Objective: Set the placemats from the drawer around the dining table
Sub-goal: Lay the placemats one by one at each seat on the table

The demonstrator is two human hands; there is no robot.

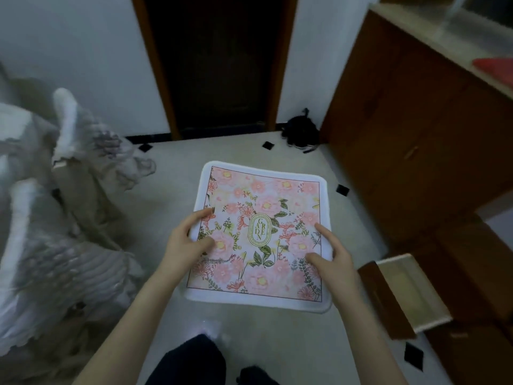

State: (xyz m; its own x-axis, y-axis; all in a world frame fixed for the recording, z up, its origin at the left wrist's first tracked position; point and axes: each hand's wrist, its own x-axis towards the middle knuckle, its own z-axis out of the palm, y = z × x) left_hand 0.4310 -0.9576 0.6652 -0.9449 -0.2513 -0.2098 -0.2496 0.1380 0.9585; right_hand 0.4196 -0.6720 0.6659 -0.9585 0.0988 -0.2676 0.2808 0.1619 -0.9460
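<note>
A square placemat with pink flowers, a white border and a green "GARDEN" label is held flat in the air above the pale floor. My left hand grips its left edge, thumb on top of the print. My right hand grips its right edge, thumb and forefinger lying on the top face. An open wooden drawer sticks out of the brown cabinet at the lower right; its pale inside shows nothing that I can make out.
A brown wooden cabinet with a light top fills the right side, with something red on it. Chairs under grey ruffled covers crowd the left. A dark doorway lies ahead, and a black bundle sits by the wall.
</note>
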